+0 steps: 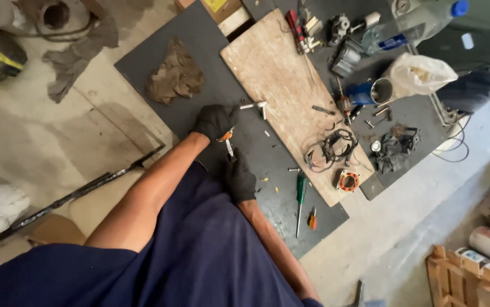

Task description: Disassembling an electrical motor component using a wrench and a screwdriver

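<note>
Both hands wear black gloves and work over a dark mat point(211, 85) on the floor. My left hand point(216, 120) is closed around a small orange-handled tool point(226, 136), its thin metal tip pointing down toward my right hand. My right hand point(240, 179) is closed just below that tip; what it pinches is hidden. A small L-shaped metal piece point(256, 106) lies just beyond my left hand, at the edge of a worn wooden board point(279, 74).
A green screwdriver point(300, 192) and a small orange one point(312, 219) lie on the mat to the right. On the board are a wire coil point(330, 149) and an orange ring-shaped part point(348, 181). A rag point(175, 74), blue can point(370, 92), plastic bottle point(415, 25), white bag point(418, 74), metal bar point(68, 199) and wooden crate point(466, 278) surround them.
</note>
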